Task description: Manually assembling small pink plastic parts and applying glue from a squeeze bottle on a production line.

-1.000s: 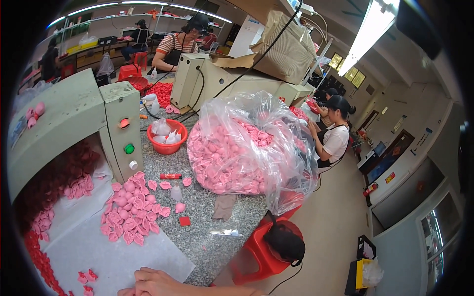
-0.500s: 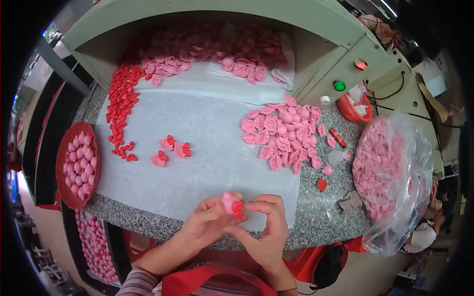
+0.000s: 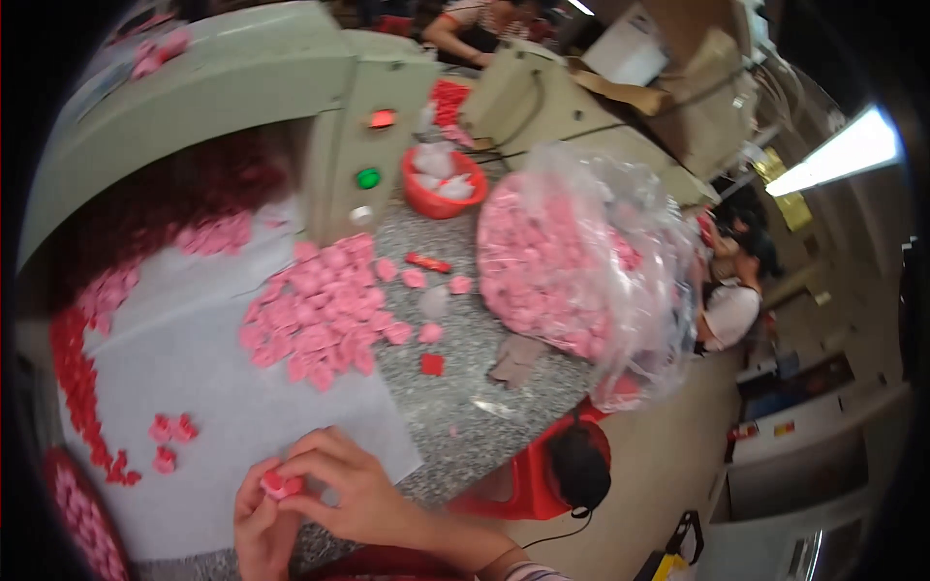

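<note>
Between both hands is a small pink moulded piece with a red part (image 3: 280, 485). My left hand (image 3: 256, 521) is closed around its lower left side, and much of the pink body is hidden by fingers. The fingertips and thumb of my right hand (image 3: 351, 489) pinch the red part from the right. Both hands are just above the near edge of a white sheet (image 3: 208, 387). To their left on the sheet lie a few pink pieces with red parts (image 3: 172, 427). Ahead is a pile of loose pink pieces (image 3: 315, 305).
Small red pieces (image 3: 79, 387) line the sheet's left side. A machine housing (image 3: 242, 92) arches over more pink pieces. Rightward are a red bowl (image 3: 446, 201), a large clear bag of pink pieces (image 3: 552, 261), a grey cloth (image 3: 518, 360) and a red stool (image 3: 509, 487). Other people sit beyond.
The view has swung to the right, so the scene sits further left and tilted. Both hands still hold the pink and red piece, with my right fingers now pressed against its red part.
</note>
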The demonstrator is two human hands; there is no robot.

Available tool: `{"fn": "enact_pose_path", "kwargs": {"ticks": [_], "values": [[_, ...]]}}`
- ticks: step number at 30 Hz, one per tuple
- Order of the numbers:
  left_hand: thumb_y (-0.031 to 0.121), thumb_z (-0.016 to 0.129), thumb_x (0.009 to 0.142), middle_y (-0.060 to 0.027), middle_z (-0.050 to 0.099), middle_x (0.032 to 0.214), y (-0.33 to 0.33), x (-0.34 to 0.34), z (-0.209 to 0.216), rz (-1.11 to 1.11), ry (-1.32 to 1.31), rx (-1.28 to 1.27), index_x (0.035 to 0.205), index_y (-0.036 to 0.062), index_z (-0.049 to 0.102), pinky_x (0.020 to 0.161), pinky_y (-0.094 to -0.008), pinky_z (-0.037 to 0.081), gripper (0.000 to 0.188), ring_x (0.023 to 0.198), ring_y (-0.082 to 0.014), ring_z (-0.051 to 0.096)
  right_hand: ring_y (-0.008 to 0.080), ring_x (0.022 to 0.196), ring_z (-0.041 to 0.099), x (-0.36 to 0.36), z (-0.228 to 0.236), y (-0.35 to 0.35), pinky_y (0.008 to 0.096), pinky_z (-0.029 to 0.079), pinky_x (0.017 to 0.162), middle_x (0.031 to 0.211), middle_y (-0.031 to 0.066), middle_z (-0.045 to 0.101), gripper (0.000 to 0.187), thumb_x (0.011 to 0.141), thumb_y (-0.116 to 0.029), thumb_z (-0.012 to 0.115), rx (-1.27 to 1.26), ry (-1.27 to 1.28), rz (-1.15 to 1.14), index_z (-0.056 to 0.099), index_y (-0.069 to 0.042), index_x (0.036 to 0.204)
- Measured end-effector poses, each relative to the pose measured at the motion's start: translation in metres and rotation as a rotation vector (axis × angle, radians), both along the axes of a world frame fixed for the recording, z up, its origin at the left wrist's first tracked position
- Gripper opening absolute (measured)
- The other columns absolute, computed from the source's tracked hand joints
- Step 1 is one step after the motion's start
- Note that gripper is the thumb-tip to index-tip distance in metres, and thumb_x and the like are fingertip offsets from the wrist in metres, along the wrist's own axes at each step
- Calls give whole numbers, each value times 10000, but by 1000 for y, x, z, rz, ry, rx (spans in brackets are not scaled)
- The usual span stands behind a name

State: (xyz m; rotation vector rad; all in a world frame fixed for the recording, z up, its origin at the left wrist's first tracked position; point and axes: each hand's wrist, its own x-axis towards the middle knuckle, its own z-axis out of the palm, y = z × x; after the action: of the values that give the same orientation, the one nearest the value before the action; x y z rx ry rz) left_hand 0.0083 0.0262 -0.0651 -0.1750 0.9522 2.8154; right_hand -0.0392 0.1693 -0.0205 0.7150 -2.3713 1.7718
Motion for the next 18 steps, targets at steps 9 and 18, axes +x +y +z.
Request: {"fn": "enact_pose_path", "kwargs": {"ticks": [9,18], "values": [[100,593,778,-96,557,1016,-6,10,-33,-71,-101,-76,1143,-24,452,784,-285,449,410,900,-175,546,223,851,490,9,-2,16,311,411,738,851,60,494,213,664,-112,659,-76,-136,51,561,-39,839],[260,634,777,-83,547,975,5,5,-12,-32,21,-69,1109,-3,481,797,-268,423,450,899,-159,524,238,803,484,3,-7,4,320,413,692,813,69,483,300,601,-101,696,-119,-120,110,485,-65,812]]}}
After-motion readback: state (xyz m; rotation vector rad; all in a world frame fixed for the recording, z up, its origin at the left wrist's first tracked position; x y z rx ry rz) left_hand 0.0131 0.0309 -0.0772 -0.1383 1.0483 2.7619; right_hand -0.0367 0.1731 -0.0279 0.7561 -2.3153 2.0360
